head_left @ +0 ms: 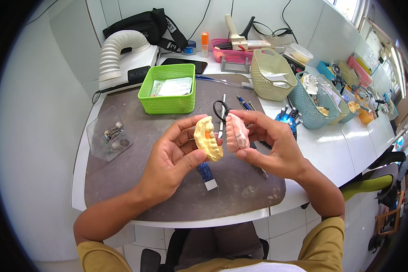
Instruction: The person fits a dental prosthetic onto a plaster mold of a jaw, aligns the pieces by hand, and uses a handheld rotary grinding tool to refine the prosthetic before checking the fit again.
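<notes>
The left hand [170, 154] pinches a yellow dental cast [207, 144] between thumb and forefinger, its other fingers curled behind; the right hand [279, 143] pinches a pink dental cast [237, 133], thumb at the lower edge and fingers over the top. Both casts are held up over the brown work mat [122, 181], side by side with a narrow gap between them. The hands and casts cover parts of the slim tools lying behind: a black ring-shaped piece [216, 109] shows just above the gap, a blue pen [243, 103] lies beyond the right fingers, and a glittery blue strip [205, 172] with a white end pokes out below the yellow cast. Left of the hands sits a clear angular box [95, 147] of small rotary bits; ahead stands a lime-green basket [167, 106] holding white packets, with a toothbrush [246, 85] to its right. Farther back are a ribbed white hose [108, 59], a dark phone [199, 66] and a pink tray [231, 56] loaded with tools. Along the right, a cream basket [272, 90] and a blue-grey basket [308, 113] containing more casts crowd the bench.
</notes>
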`<move>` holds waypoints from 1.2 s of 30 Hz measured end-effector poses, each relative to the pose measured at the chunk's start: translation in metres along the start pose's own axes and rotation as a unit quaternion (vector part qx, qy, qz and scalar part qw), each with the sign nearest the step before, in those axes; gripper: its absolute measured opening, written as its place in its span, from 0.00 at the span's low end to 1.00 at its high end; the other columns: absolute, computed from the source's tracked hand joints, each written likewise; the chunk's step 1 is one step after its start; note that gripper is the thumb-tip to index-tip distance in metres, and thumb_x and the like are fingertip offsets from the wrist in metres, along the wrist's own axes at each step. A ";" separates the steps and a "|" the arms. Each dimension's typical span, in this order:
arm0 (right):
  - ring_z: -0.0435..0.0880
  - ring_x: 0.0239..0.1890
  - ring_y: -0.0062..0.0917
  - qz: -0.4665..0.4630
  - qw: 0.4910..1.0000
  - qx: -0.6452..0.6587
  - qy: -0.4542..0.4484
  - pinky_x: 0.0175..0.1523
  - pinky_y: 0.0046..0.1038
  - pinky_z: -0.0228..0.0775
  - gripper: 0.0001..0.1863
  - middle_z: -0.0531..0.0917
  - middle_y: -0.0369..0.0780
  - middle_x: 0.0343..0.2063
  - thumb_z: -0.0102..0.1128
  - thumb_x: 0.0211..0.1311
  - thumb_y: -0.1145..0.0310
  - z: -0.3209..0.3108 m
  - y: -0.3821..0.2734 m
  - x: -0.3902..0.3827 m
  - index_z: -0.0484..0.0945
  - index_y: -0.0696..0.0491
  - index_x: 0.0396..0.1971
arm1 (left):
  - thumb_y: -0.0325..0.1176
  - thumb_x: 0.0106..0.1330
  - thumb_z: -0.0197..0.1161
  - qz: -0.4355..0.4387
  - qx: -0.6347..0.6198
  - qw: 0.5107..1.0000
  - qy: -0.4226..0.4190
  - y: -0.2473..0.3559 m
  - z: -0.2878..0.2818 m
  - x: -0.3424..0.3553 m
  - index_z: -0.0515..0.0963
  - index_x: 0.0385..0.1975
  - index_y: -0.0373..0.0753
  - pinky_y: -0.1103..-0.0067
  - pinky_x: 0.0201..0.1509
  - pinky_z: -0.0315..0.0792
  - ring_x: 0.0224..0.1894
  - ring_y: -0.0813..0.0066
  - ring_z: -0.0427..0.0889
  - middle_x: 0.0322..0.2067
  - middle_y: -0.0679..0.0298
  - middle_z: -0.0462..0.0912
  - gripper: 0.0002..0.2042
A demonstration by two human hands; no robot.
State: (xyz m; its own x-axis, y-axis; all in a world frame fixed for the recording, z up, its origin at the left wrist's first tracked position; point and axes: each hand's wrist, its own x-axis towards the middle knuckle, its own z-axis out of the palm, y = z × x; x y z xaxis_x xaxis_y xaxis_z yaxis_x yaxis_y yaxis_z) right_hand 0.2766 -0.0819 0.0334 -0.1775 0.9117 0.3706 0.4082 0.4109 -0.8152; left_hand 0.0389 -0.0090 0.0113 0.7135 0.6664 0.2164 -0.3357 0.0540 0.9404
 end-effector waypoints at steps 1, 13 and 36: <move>0.84 0.49 0.28 -0.007 1.000 0.010 -0.011 0.53 0.28 0.79 0.35 0.79 0.45 0.50 0.71 0.58 0.69 0.000 -0.002 0.000 0.68 0.59 0.64 | 0.31 0.68 0.65 0.003 0.003 1.000 -0.001 0.001 0.001 0.000 0.57 0.68 0.35 0.68 0.65 0.72 0.62 0.66 0.74 0.59 0.55 0.71 0.32; 0.82 0.52 0.29 -0.022 0.999 0.024 -0.025 0.56 0.30 0.79 0.34 0.77 0.44 0.50 0.72 0.55 0.70 0.006 -0.002 -0.001 0.71 0.58 0.63 | 0.28 0.68 0.64 0.016 -0.007 1.000 -0.007 -0.001 0.001 -0.002 0.61 0.66 0.33 0.72 0.65 0.70 0.61 0.69 0.74 0.59 0.54 0.72 0.29; 0.81 0.54 0.29 -0.033 0.998 0.035 -0.044 0.58 0.30 0.79 0.36 0.73 0.43 0.57 0.74 0.53 0.74 0.008 0.001 -0.002 0.70 0.54 0.64 | 0.33 0.63 0.71 0.013 0.044 0.999 0.000 0.002 -0.001 -0.001 0.63 0.65 0.31 0.71 0.65 0.71 0.60 0.69 0.75 0.58 0.55 0.74 0.34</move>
State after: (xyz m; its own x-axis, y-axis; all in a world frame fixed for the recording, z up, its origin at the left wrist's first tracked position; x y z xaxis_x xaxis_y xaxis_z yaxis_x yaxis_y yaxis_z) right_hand 0.2698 -0.0831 0.0287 -0.2816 0.8784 0.3862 0.3305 0.4667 -0.8204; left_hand 0.0368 -0.0088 0.0125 0.7053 0.6666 0.2415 -0.2985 -0.0297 0.9539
